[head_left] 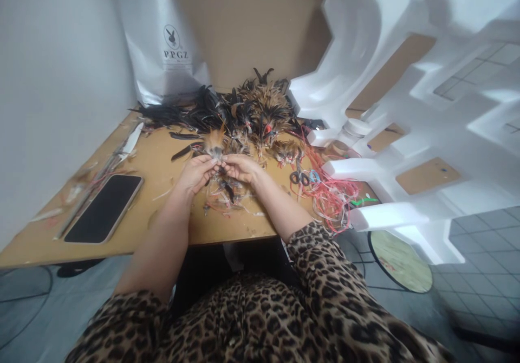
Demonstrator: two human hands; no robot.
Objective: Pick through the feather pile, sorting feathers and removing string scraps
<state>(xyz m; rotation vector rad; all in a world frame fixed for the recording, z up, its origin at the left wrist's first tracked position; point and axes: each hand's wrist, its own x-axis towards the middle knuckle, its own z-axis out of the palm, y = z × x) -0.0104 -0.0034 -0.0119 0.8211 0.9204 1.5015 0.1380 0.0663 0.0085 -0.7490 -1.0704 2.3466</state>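
Note:
My left hand (pixel 200 171) and my right hand (pixel 239 167) meet over the middle of the table, fingers pinched together. Between the fingertips they hold an orange-brown feather (pixel 215 140) with a grey fluffy base, its tip pointing away from me. Whether it is one feather or a small bunch, I cannot tell. Beneath and just in front of my hands lie loose feather scraps (pixel 227 192). Farther back spreads a large heap of black feathers (pixel 207 108) and brown feathers (pixel 270 103). A small brown feather bundle (pixel 286 150) rests to the right of my right hand.
Scissors (pixel 299 178) and tangled pink string (pixel 333 200) lie on the right. A phone (pixel 104 208) sits left on the wooden table (pixel 162 233). A silver bag (pixel 162 38) stands at the back left; white foam packing (pixel 390 216) rises along the right side.

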